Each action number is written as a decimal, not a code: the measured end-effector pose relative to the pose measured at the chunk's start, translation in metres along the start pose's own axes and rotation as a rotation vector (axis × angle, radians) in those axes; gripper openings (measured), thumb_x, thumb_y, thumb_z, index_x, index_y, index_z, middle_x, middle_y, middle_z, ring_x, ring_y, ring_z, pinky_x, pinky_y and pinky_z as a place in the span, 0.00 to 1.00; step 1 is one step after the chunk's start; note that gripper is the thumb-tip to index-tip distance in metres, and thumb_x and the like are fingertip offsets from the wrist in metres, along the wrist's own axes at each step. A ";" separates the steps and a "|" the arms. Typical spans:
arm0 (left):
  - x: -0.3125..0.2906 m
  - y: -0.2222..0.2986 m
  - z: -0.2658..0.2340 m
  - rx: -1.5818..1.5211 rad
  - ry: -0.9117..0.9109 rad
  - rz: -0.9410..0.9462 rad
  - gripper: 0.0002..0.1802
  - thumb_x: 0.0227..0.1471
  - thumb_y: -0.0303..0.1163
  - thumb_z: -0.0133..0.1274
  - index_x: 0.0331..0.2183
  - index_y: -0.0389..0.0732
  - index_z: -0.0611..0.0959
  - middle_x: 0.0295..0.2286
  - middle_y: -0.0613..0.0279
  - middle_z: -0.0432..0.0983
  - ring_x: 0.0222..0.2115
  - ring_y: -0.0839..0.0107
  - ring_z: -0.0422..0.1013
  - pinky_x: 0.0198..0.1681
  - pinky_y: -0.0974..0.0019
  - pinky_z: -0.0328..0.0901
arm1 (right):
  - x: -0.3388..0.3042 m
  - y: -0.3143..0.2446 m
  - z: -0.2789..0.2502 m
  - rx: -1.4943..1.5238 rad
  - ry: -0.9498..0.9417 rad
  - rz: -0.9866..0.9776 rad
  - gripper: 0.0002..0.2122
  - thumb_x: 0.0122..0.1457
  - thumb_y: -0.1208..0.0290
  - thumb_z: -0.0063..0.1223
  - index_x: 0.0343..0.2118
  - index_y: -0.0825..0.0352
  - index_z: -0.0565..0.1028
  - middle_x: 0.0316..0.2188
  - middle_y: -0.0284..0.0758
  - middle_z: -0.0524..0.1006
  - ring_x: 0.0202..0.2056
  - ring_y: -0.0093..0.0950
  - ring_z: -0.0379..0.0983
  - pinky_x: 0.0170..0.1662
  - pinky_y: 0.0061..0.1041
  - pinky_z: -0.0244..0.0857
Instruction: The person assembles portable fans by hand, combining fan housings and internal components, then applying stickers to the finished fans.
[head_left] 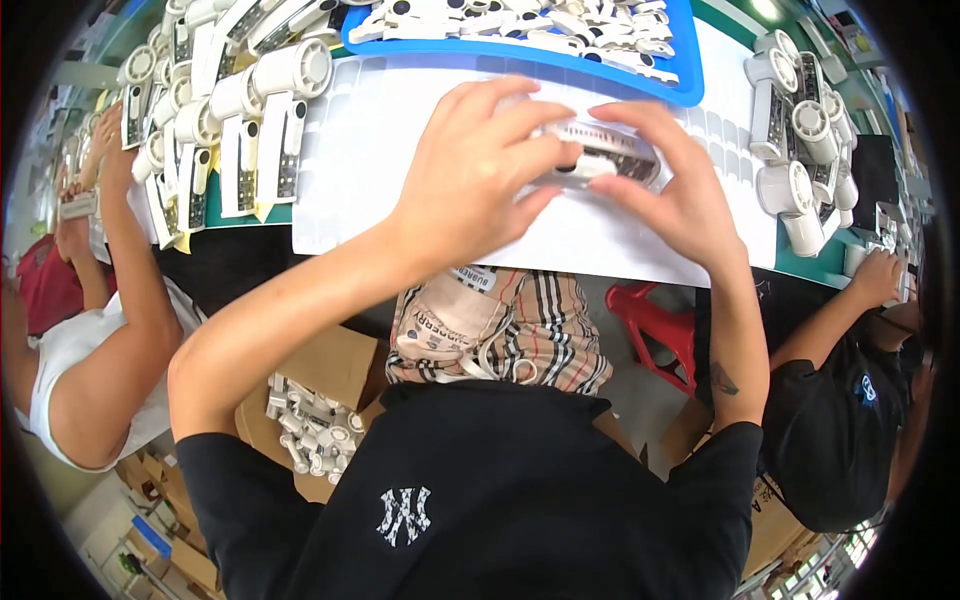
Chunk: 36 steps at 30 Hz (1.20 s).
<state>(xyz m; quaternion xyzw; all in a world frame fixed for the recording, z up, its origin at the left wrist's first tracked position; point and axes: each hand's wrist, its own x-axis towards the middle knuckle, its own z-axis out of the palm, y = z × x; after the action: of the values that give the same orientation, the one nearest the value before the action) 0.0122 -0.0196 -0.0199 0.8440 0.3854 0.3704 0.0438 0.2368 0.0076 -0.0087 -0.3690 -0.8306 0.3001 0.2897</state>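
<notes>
Over the white work sheet, both my hands meet at a long white plastic housing [640, 162] with a dark open inside; it is blurred by motion. My right hand [690, 190] is closed on its right end, fingers above and thumb below. From the left, my left hand [480, 165] pinches at its other end. A small white part with a black round spot shows at my left fingertips, partly hidden by them. Just beyond my hands, a blue tray [690, 85] holds many similar loose white parts [520, 22].
White round-headed devices [235, 98] with open dark handles are piled at left; more devices [812, 130] stand at right. Co-workers' arms [130, 200] and hand [878, 278] are on either side. Below are a box of white pieces [318, 430] and a red stool [655, 325].
</notes>
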 end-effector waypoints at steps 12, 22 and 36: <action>0.033 -0.010 -0.001 -0.042 -0.375 -0.284 0.26 0.33 0.33 0.68 0.37 0.44 0.75 0.32 0.59 0.77 0.37 0.56 0.70 0.41 0.57 0.62 | 0.000 0.011 0.020 -0.187 0.001 -0.076 0.27 0.48 0.67 0.65 0.52 0.69 0.71 0.46 0.42 0.73 0.46 0.39 0.68 0.49 0.33 0.63; 0.027 -0.006 -0.003 -0.094 -0.280 -0.383 0.23 0.31 0.37 0.69 0.33 0.47 0.79 0.26 0.61 0.75 0.33 0.59 0.70 0.36 0.58 0.61 | 0.004 -0.006 0.027 0.099 0.074 0.195 0.24 0.42 0.71 0.68 0.46 0.67 0.77 0.43 0.40 0.78 0.43 0.38 0.71 0.48 0.32 0.64; -0.039 -0.016 -0.055 -0.492 0.510 -0.500 0.29 0.43 0.35 0.64 0.47 0.35 0.75 0.38 0.58 0.78 0.41 0.66 0.73 0.42 0.64 0.68 | -0.024 0.001 -0.039 0.001 0.190 0.221 0.15 0.55 0.76 0.56 0.47 0.67 0.75 0.42 0.36 0.76 0.43 0.26 0.73 0.43 0.23 0.65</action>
<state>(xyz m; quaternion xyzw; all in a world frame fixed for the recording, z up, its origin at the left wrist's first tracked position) -0.0505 -0.0471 -0.0091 0.5705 0.4765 0.6261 0.2354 0.2783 0.0000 0.0102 -0.4851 -0.7535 0.2941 0.3324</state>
